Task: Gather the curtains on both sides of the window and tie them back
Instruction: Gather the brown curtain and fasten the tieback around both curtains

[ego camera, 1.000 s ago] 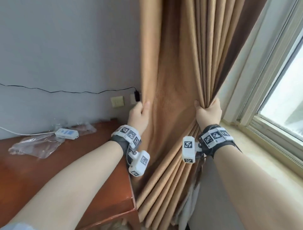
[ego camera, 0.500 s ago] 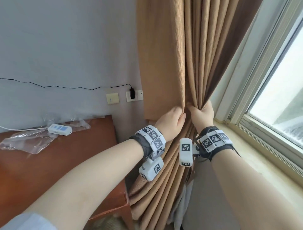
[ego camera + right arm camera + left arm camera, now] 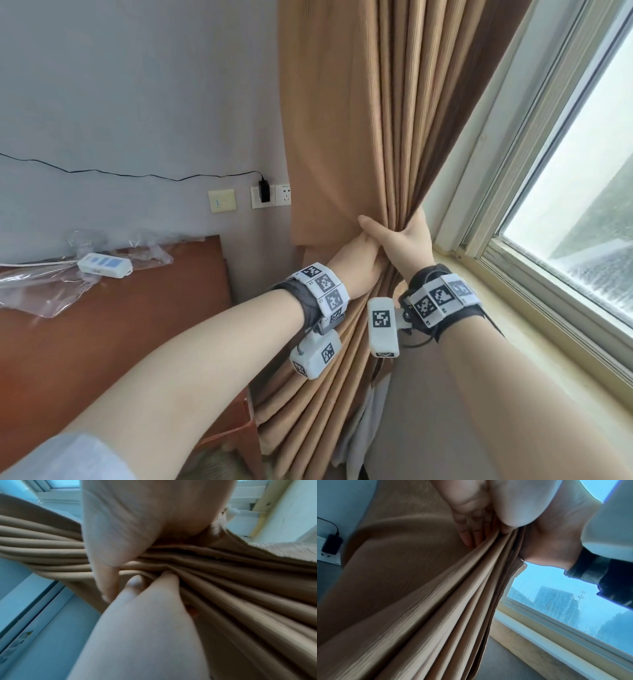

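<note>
Both the left hand (image 3: 359,263) and right hand (image 3: 409,245) clench the curtain (image 3: 359,137) mid-frame; freeing one to tie may spill pleats.

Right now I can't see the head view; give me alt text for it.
Both hands, left hand and right hand, grip the tan curtain bunched into one bundle beside the window. A wooden table with a white power strip stands at left.

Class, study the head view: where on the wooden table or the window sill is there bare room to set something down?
Free: the near part of the reddish-brown wooden table, and the pale stone window sill below the window frame. Crowded: the table's back edge, with crumpled clear plastic wrap and a white power strip.
</note>
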`<state>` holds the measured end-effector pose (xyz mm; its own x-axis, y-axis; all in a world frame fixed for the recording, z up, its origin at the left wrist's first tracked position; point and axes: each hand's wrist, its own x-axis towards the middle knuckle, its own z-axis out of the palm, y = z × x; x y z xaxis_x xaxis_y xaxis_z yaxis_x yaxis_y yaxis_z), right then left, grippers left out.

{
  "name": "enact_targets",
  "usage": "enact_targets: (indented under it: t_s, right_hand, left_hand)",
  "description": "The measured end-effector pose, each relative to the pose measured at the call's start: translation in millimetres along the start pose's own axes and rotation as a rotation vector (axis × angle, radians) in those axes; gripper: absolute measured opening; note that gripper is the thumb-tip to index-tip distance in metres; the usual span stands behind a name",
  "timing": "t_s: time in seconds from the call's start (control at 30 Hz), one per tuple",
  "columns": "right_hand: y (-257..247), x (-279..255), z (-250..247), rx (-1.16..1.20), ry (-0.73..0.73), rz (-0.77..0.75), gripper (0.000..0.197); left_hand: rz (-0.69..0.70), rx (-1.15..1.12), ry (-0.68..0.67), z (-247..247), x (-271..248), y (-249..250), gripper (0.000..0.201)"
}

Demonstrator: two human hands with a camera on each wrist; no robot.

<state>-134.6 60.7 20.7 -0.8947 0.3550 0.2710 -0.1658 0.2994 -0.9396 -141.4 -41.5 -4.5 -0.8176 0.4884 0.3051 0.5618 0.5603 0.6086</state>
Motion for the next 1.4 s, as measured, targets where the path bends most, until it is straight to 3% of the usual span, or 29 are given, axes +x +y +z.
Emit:
enact_targets:
  t_s: [0.13, 0.23, 0.3, 0.4, 0.5, 0.57, 0.63, 0.73, 0.87, 0.97, 1.1, 1.23, 1.4]
  right_hand:
    - [-2.8, 4.4, 1.9, -0.108, 0.126, -0.007, 0.057]
    - [-9.0, 7.4, -3.6, -0.135, 0.091, 0.017, 0.048]
    - [-15.4, 10.8, -9.8, -0.152, 0.044, 0.050, 0.046]
    - [-23.7, 19.0, -16.6, -0.183, -0.058, 0.138, 0.051]
    - [-29.5, 26.5, -18.8, -0.270, -0.131, 0.195, 0.069]
    - [-31.9, 29.0, -19.6, -0.308, -0.154, 0.216, 0.072]
    - [-34.3, 29.4, -20.4, -0.349, -0.172, 0.224, 0.070]
    - [-37.3, 29.4, -21.1, -0.406, -0.193, 0.236, 0.068]
    - [-39.8, 29.4, -19.1, -0.455, -0.211, 0.254, 0.068]
    - [-40.0, 28.7, -17.7, -0.443, -0.212, 0.253, 0.066]
    - [-38.6, 29.0, -17.9, -0.437, -0.199, 0.258, 0.064]
    - [-41.7, 30.3, -18.5, -0.443, -0.208, 0.321, 0.049]
    - [-50.4, 31.4, -15.8, -0.498, -0.199, 0.311, 0.039]
  left_hand:
    - [0.026, -0.023, -0.055, 0.0, -3.1, -3.8, 0.036]
    - [-0.018, -0.049, -0.041, -7.8, -4.6, -11.6, 0.021]
    - [-0.051, -0.052, -0.054, -10.2, -5.8, -18.0, 0.026]
    - [-0.074, 0.050, -0.097, -8.3, -6.7, -20.3, 0.038]
    - [-0.068, 0.176, -0.115, -4.1, -4.8, -15.7, 0.038]
    - [-0.073, 0.181, -0.064, -2.1, -3.9, -12.8, 0.032]
    - [-0.063, 0.172, 0.022, -3.8, -6.1, -10.2, 0.040]
    - [0.061, 0.141, 0.119, -6.7, -11.7, -2.5, 0.040]
    - [0.187, 0.320, 0.013, 1.8, -16.4, 8.3, 0.029]
    - [0.143, 0.412, -0.051, 11.5, -17.5, 10.8, 0.025]
    - [0.082, 0.235, -0.035, 19.7, -15.0, 8.4, 0.022]
    - [-0.069, -0.195, 0.080, 11.1, -12.3, 12.5, 0.022]
    - [-0.052, -0.208, 0.199, -8.1, -2.0, 18.3, 0.022]
